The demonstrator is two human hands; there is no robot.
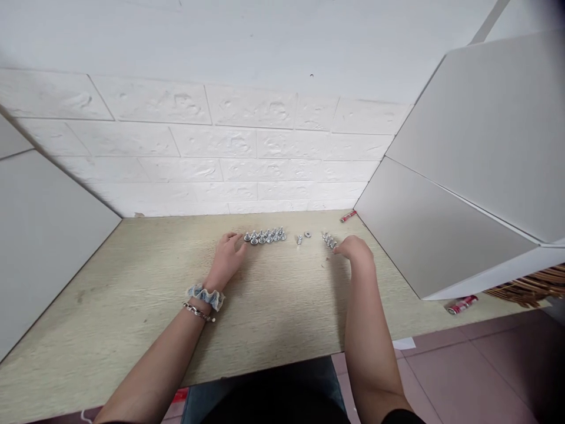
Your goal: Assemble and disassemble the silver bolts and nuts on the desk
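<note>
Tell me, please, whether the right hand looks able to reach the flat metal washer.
Probably yes: the right hand is near the washer. A short row of small metal parts lies between them, but the space above it looks free.

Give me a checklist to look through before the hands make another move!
1. Left hand by the left group of metal parts: ok.
2. Left group lined up: ok, in rows.
3. Right hand at the right group of metal parts: ok.
4. Right hand gripping a part: cannot tell, fingertips are hidden.
5. All parts grouped: not ok, a single metal part and a ring sit between the groups.
</note>
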